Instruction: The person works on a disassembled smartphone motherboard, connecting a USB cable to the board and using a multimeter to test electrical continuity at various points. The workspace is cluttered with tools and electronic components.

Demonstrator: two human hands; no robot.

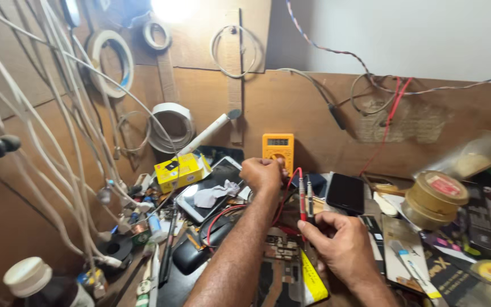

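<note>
- A crowded repair bench (41,227) backed by a wooden wall (313,113), hung with white cables (58,113) and tape rolls (109,59), fills the view.
- The left hand (262,173) reaches far across the bench to a yellow multimeter (278,149) propped against the wall; its fingers are curled at the meter's lower front, and whether they grip the dial cannot be told, since the hand covers it.
- The right hand (342,244), near and right of centre, has its fingers pinched shut on two test probes (306,199), one red and one black, held upright side by side with their tips up.
- Judged from this, the meter is being set and the probes are in hand, but no tip yet touches any part.
- An opened phone body (282,267) lies near, between the forearms, partly cut off by the lower edge.
- The meter's display is too small to read.
</note>
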